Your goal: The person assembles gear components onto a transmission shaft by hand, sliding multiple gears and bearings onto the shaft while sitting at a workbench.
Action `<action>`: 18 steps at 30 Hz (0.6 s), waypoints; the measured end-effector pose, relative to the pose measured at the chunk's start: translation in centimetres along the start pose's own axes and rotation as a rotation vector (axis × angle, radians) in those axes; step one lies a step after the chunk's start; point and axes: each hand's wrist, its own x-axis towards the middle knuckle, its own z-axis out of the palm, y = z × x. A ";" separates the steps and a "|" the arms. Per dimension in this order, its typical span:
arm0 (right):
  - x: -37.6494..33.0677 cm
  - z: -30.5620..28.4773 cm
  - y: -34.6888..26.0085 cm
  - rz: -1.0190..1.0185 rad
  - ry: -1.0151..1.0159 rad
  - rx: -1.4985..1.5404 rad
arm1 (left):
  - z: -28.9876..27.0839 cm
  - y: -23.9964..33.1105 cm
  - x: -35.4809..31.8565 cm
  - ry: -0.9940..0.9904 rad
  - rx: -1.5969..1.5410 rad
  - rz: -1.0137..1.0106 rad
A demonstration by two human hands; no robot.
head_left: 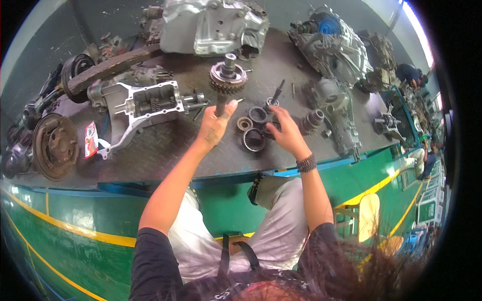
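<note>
My left hand (217, 123) is wrapped round the lower end of a gear shaft (228, 78), held upright with its toothed gear and splined tip above my fingers. My right hand (288, 131) is low over the bench, thumb and forefinger apart. Its fingertips are at a small metal ring (272, 102); contact is unclear. Close by lie a dark ring (258, 115), a bearing-like ring (245, 124) and a toothed ring (253, 140). Right of that hand rests a stepped gear piece (312, 120), and beyond the small ring, a thin dark shaft (279, 90).
An open gearbox housing (145, 103) lies to the left, near a rusty brake drum (54, 145). Large silver casings (216, 27) stand at the back. More transmission housings (334, 108) occupy the right side. The bench's blue front edge (241, 176) runs before my legs.
</note>
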 end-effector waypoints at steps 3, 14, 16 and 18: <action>2.8 -2.1 -6.1 0.013 0.132 0.293 | 0.3 -0.1 -0.1 -0.021 -0.019 0.047; 11.0 -1.7 -16.6 -0.271 0.121 0.562 | -0.3 -1.5 -0.5 -0.014 -0.118 0.099; 12.2 -1.8 -17.0 -0.330 0.237 0.565 | -0.4 -1.0 -0.4 -0.033 -0.170 0.061; 13.2 -2.7 -17.7 -0.393 0.391 0.574 | -0.4 -0.7 -0.6 -0.013 -0.141 0.040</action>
